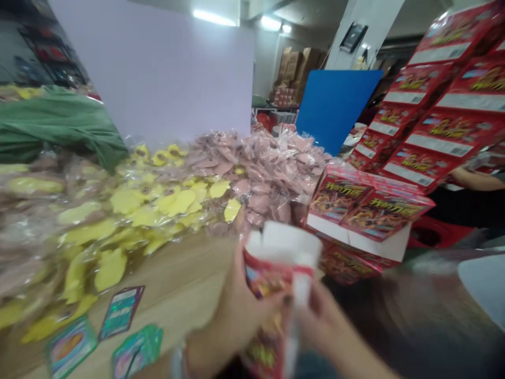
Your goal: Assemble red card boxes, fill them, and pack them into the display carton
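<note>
One open-topped red carton point(270, 276) sits between the left hand point(245, 308), curled round its side, and the right hand point(320, 313), pinching its white edge, beside the desk point(185, 276), probably light, creasable card best held along its stiffer folds.

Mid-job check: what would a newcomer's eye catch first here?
Bright yellow bagged pieces spread across the left of the table, with a pink bagged heap beyond. Red printed boxes tower at upper right. Lower centre, the left grip and right grip hold a red carton, white flaps up.
</note>
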### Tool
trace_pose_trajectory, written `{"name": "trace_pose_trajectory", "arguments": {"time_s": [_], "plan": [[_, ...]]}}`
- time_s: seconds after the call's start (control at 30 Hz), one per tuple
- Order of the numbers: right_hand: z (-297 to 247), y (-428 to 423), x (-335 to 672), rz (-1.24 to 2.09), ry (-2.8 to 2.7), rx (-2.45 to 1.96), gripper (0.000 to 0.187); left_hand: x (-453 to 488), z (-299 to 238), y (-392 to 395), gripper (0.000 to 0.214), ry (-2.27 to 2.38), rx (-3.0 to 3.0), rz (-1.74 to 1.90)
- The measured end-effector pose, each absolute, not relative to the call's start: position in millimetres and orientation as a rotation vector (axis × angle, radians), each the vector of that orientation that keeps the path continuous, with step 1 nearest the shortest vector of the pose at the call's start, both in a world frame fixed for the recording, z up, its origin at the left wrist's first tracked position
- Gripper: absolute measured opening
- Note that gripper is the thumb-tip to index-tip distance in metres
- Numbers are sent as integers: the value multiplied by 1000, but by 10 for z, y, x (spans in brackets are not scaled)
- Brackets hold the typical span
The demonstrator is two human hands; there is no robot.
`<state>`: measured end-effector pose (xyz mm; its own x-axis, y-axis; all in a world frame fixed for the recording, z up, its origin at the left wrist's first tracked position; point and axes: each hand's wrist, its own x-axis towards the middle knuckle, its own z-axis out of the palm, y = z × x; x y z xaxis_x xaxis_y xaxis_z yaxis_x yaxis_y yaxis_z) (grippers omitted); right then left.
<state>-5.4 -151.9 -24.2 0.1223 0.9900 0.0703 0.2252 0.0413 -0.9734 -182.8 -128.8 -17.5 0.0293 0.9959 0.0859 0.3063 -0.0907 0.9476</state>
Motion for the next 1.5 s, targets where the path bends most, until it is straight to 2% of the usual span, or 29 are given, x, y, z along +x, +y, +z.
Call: {"name": "trace_pose_trajectory", "arguments": {"time_s": [0.07, 0.17, 0.3, 0.43, 0.57, 0.7, 0.83, 0.93, 1.2, 1.3, 1.4, 1.5], "plan": [[-654, -1886, -440, 1454, -973, -1336, 47, -1956, -440, -1616, 64, 1397, 1324, 1072], [-843, -2086, -714, 1886, -698, -1098, 49, -2141, -706, -2037, 40, 1417, 1290, 980], [-630, -2104, -768, 2046, -458, -964, 61, -2327, -763, -2421, 26, 1519, 1568, 1011], [-670, -2063, -761, 2100, -547, -1077, 52, -2396, -807, -2513, 16, 1427, 1582, 981], [-737, -1819, -670, 2140, -1233, -1076, 52, -2431, -917, -2440, 19, 1395, 1442, 824], [-424, -1719, -646, 2132, -1871, -932, 47, -2437, -888, -2518, 27, 1535, 1342, 894], [-135, -1872, -771, 1935, -1964, -1000, 43, -2421, -765, -2691, 66, 1666, 1313, 975], [-77, -1983, -835, 1991, -2025, -983, 40, -2423, -730, -2764, 85, 1625, 1380, 914], [-72, -2042, -820, 2085, -1832, -1051, 33, -2477, -696, -2802, 88, 1440, 1402, 914], [79, -2038, -866, 2060, -1969, -1021, 31, -2465, -682, -2820, 90, 1439, 1393, 901], [239, -2118, -936, 1863, -2312, -898, 35, -2389, -748, -2833, 94, 1390, 1370, 987], [149, -2233, -919, 1413, -2558, -923, 48, -2379, -782, -2809, 92, 1305, 1221, 1173]]}}
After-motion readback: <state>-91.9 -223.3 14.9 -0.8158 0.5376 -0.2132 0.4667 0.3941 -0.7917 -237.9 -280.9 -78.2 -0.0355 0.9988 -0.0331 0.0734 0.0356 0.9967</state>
